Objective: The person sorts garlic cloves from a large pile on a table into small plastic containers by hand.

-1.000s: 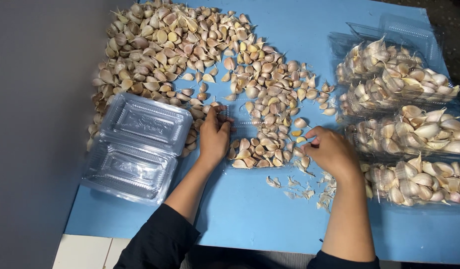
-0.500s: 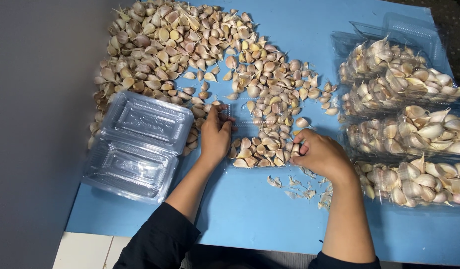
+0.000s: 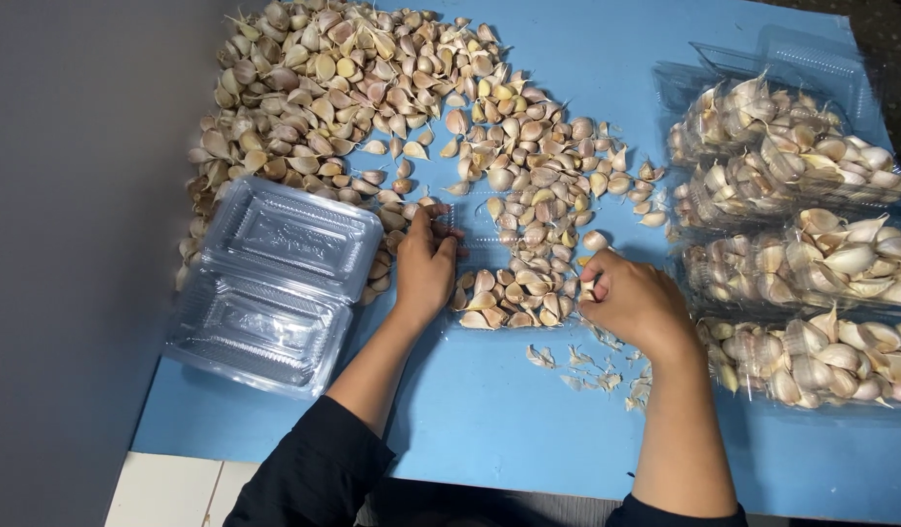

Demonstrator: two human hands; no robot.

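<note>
A big heap of loose garlic cloves (image 3: 372, 88) covers the far left and middle of the blue table (image 3: 490, 420). A low clear plastic tray (image 3: 490, 239) partly filled with cloves sits in front of the heap. My left hand (image 3: 423, 268) grips that tray's left edge, fingers curled over the rim. At the tray's right end, my right hand (image 3: 634, 304) has its fingers pinched on a garlic clove (image 3: 589, 291). Bits of papery skin (image 3: 592, 366) lie on the table just below that hand.
An empty clear clamshell box (image 3: 270, 283) lies open at the left, beside my left hand. Several clear boxes packed with cloves (image 3: 812, 254) line the right side. A grey surface (image 3: 70, 244) borders the table's left edge.
My right hand has shifted a little left, closing on cloves at the tray's right end. My left hand has stayed on the tray's edge.
</note>
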